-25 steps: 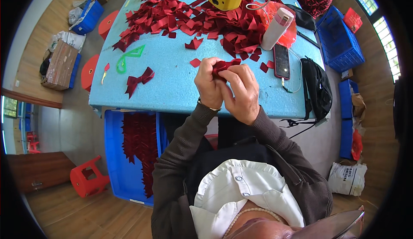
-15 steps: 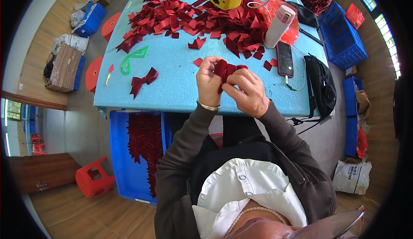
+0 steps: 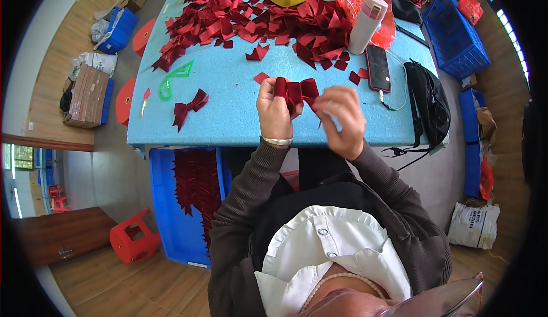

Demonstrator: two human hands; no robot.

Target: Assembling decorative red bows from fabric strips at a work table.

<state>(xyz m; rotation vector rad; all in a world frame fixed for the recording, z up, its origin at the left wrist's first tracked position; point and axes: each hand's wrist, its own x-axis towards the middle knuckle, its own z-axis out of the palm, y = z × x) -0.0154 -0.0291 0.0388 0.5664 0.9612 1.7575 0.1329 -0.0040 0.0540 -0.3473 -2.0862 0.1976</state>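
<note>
the left hand (image 3: 274, 114) pinches the left loop of a dark red bow (image 3: 294, 93) between the two hands; the right hand (image 3: 343, 116), half curled and blurred, is at its right end, grip impossible to tell. this bow looks largely formed. a second bow (image 3: 190, 109), seemingly done, lies left of the hands; many loose red pieces (image 3: 319, 34) lie beyond them, apparently unworked.
</note>
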